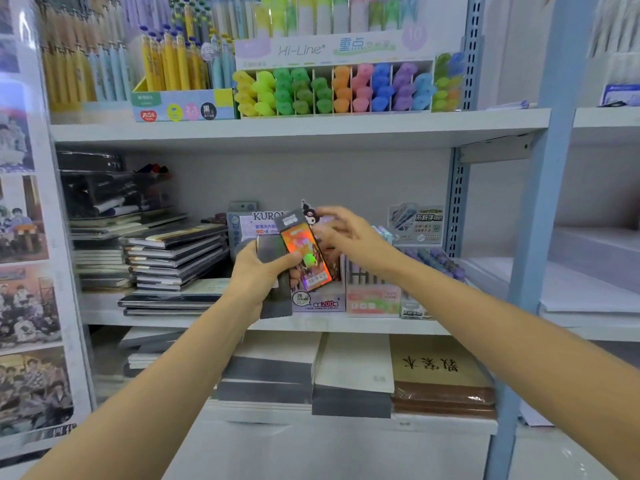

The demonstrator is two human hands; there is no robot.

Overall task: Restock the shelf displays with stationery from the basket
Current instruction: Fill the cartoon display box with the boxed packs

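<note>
Holographic orange packet (306, 258) in front of the middle shelf (346, 323), long axis near upright, top leaning left, barcode end down | left hand (258, 275) raised, arm outstretched, fingers curled round it and the grey packets (273, 271) behind | right hand (349, 237) at its upper right, fingers loosely spread, perhaps touching; blurred.

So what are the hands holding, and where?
Left hand: stack of packs, by its lower half. Right hand at the top pack's edge; grip unclear.
</note>
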